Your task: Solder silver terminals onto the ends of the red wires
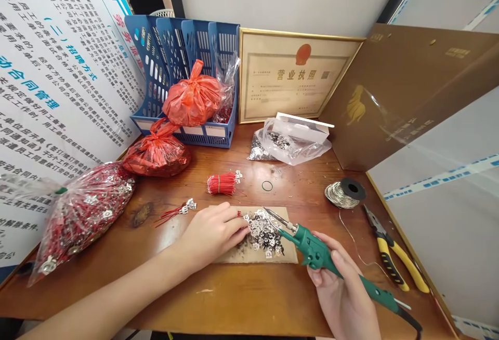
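In my right hand (346,290) is a green soldering iron (314,249), gripped around its body, its metal tip pointing up and left over a heap of small silver metal terminals (267,233). The heap lies on a piece of brown cardboard (257,257). My left hand (216,233) rests at the heap's left edge, fingertips pinched together against the small parts. What they pinch is hidden; a bit of red wire (239,214) shows just past the fingers. Beyond lies a banded bundle of red wires (221,184). Left of my hand are a few loose red wires with silver terminals (183,208).
A spool of solder wire (345,193) and yellow-black pliers (393,251) lie at right. Bags of wired parts (86,210) and red plastic bags (158,153) stand left. Behind are a blue file rack (183,132), a framed certificate (300,80) and an opened clear bag (307,150).
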Demonstrator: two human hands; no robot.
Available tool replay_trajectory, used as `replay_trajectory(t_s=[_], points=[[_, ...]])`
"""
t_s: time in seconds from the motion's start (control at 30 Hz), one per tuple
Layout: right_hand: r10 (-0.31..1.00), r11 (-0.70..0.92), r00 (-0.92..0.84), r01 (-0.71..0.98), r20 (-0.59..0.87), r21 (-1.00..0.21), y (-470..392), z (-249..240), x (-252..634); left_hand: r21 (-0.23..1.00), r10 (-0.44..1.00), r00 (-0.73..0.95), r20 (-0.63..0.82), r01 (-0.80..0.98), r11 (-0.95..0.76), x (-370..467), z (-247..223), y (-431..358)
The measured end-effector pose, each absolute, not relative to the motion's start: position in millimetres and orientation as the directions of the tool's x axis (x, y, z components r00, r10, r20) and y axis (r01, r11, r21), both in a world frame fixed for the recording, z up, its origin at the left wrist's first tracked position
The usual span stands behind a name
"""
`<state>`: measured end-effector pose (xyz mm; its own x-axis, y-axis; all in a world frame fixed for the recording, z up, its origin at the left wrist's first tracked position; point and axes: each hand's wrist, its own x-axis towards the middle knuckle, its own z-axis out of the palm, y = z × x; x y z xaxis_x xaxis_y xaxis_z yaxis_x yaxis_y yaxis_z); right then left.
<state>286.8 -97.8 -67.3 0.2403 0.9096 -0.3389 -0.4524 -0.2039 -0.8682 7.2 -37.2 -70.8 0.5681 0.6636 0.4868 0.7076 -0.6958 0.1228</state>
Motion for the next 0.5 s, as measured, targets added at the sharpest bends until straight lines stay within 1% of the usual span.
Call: replay_trajectory(t_s=[0.33,0.5], points=[[0.907,-0.204,0.247,-0.45,-0.341,-0.869,-98,-65,286,0.095,0.663,0.567,0.489,0.721,-0.686,8,-67,-39],[0.907,-0.203,0.246,-0.457,-0.342,-0.866,-98,-66,286,0.139,0.687,0.556,0.467,0.721,-0.678,11,-59,-37]])
